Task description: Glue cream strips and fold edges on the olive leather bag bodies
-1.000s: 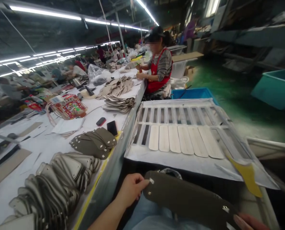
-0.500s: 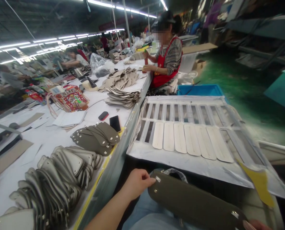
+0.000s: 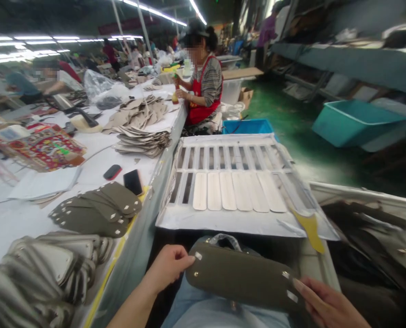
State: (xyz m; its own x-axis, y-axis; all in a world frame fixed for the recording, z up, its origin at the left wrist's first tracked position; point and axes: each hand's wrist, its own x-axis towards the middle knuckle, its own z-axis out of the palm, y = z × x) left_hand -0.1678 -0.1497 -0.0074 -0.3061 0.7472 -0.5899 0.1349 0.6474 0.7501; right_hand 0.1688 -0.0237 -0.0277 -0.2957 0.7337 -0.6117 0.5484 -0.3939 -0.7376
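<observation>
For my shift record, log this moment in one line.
left hand: holding dark panel at left end | right hand: holding right end | white rack: beyond panel, bearing pale strips

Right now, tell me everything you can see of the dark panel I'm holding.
The dark panel is olive-grey, long and leather-like, with a rounded left end bearing a gold-coloured stud. White patches mark both ends. It slants down rightward over the lap, held at opposite ends by the left hand and right hand.
</observation>
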